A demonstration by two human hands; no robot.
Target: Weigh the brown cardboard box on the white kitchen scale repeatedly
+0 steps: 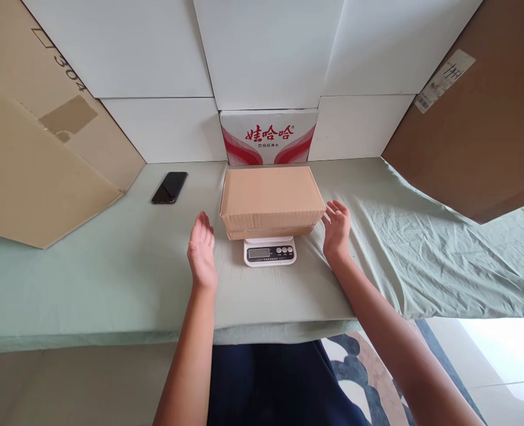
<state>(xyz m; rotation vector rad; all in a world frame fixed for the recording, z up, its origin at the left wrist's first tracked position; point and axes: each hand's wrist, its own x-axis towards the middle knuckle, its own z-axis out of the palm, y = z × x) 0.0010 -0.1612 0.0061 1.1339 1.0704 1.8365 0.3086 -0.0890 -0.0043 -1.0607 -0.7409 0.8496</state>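
Observation:
A closed brown cardboard box (270, 192) rests on a white digital scale (269, 253), covering most of it. Only the scale's front panel shows, with a grey display and several round buttons; no reading can be made out. To the left of the box, and apart from it, my left hand (202, 251) is open with fingers stretched out and the palm turned inward. My right hand (337, 228) is at the box's right front corner, fingers apart and slightly bent. Whether its fingertips touch the cardboard I cannot tell.
A black smartphone (170, 187) lies left on the green cloth (111, 284) over the table. Behind the box stands a white carton with red lettering (268, 137), between white panels (155, 127). Large cardboard sheets (44, 148) flank the left, another brown one (479, 118) the right.

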